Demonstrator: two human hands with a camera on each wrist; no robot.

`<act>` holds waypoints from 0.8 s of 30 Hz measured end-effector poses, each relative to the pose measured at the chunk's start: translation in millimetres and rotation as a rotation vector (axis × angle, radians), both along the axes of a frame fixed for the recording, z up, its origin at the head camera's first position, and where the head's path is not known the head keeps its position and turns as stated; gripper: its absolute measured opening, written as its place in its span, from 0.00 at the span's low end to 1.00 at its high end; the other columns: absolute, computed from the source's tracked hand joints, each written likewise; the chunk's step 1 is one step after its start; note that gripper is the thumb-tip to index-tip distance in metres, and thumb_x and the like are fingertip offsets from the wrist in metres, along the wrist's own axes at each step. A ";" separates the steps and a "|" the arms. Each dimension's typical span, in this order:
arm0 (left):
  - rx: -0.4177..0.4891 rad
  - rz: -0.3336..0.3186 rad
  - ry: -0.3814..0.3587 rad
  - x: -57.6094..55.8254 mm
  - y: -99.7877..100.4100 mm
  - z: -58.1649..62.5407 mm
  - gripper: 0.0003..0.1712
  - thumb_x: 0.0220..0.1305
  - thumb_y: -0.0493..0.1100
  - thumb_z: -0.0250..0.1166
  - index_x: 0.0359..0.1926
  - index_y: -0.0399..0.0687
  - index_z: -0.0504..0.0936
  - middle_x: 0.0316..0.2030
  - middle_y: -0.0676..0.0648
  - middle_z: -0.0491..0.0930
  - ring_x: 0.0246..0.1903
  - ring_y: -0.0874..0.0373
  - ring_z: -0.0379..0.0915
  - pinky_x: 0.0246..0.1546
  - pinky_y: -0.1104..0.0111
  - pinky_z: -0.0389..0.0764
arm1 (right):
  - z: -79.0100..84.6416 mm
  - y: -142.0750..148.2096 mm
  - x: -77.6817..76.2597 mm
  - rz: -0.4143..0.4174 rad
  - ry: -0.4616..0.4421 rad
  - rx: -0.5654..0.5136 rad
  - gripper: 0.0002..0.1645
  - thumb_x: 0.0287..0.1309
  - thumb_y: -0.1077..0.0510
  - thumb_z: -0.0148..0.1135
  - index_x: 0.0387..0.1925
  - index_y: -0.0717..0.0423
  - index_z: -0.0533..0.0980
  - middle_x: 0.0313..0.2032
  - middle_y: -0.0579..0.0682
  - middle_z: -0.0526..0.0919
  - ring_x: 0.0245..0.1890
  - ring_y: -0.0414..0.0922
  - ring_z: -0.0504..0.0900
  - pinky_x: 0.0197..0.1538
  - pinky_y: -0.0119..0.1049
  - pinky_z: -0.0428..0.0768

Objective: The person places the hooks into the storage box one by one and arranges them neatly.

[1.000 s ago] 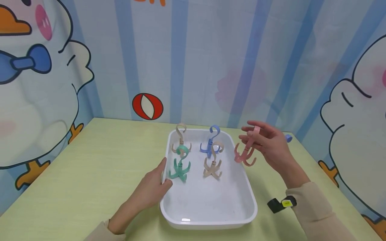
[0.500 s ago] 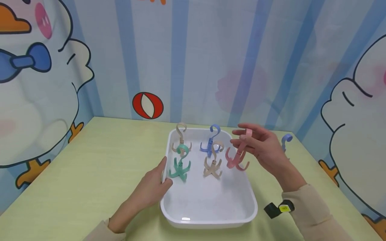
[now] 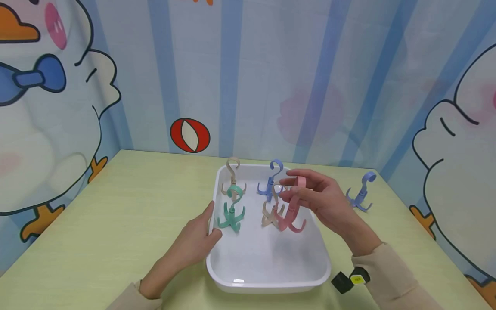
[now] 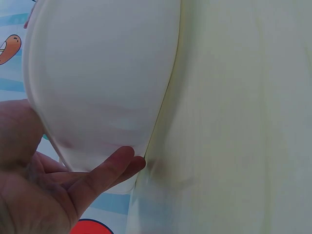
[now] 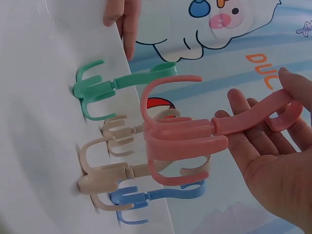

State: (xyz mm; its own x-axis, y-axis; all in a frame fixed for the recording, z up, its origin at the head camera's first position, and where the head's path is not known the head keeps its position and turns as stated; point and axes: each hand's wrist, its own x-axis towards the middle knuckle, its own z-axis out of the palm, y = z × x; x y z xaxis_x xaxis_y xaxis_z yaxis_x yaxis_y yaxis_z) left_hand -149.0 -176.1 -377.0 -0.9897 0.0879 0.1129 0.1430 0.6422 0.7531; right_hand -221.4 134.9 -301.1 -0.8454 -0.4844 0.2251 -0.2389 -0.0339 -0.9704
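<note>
My right hand (image 3: pixel 323 200) pinches a pink four-prong hanging hook (image 5: pixel 180 134) by its curved neck, prongs down, over the right part of a white plastic tray (image 3: pixel 267 275). In the head view it overlaps a beige hook (image 3: pixel 267 215) standing in the tray. Also upright in there are a green hook (image 3: pixel 231 217), a second beige hook (image 3: pixel 232 174) and a blue hook (image 3: pixel 269 185). My left hand (image 3: pixel 193 243) grips the tray's left rim, thumb over the edge; in the left wrist view its fingers (image 4: pixel 105 170) lie against the outer wall.
Another blue hook (image 3: pixel 360 193) stands on the pale yellow table (image 3: pixel 97 232), right of the tray. A striped cartoon backdrop (image 3: pixel 255 77) rises behind the table. A black device (image 3: pixel 350 280) is strapped at my right sleeve.
My right hand has carried the pink hook leftward and down, from the tray's right rim to over its inside. The blue hook on the table has come into full view. The left hand stays put.
</note>
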 end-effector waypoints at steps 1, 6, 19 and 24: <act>0.000 0.000 -0.001 0.2 -0.1 0.2 0.47 0.66 0.39 0.57 0.82 0.31 0.51 0.74 0.27 0.68 0.41 0.51 0.81 0.31 0.64 0.84 | -0.9 -2.1 1.1 0.000 0.004 0.013 0.21 0.72 0.64 0.61 0.61 0.44 0.82 0.56 0.50 0.88 0.51 0.48 0.91 0.58 0.41 0.86; 0.003 0.002 -0.007 0.0 -0.1 1.1 0.47 0.66 0.39 0.57 0.82 0.31 0.51 0.74 0.27 0.68 0.40 0.51 0.82 0.29 0.65 0.83 | -5.2 -13.8 5.5 0.016 0.002 0.048 0.21 0.71 0.63 0.63 0.62 0.46 0.81 0.57 0.53 0.86 0.51 0.48 0.91 0.58 0.42 0.86; 0.007 0.003 0.002 -0.7 -0.1 -2.0 0.47 0.66 0.39 0.58 0.82 0.31 0.52 0.72 0.28 0.70 0.38 0.53 0.82 0.30 0.64 0.84 | -9.9 -45.2 20.3 0.062 -0.038 0.100 0.27 0.69 0.60 0.67 0.67 0.58 0.77 0.59 0.59 0.86 0.50 0.51 0.91 0.57 0.49 0.86; 0.009 0.006 0.000 -1.8 0.3 -3.0 0.47 0.67 0.38 0.59 0.83 0.34 0.52 0.71 0.29 0.73 0.36 0.54 0.82 0.30 0.64 0.85 | -12.4 -57.8 27.6 0.098 -0.053 0.111 0.27 0.68 0.59 0.67 0.67 0.58 0.77 0.61 0.64 0.84 0.51 0.50 0.91 0.57 0.47 0.86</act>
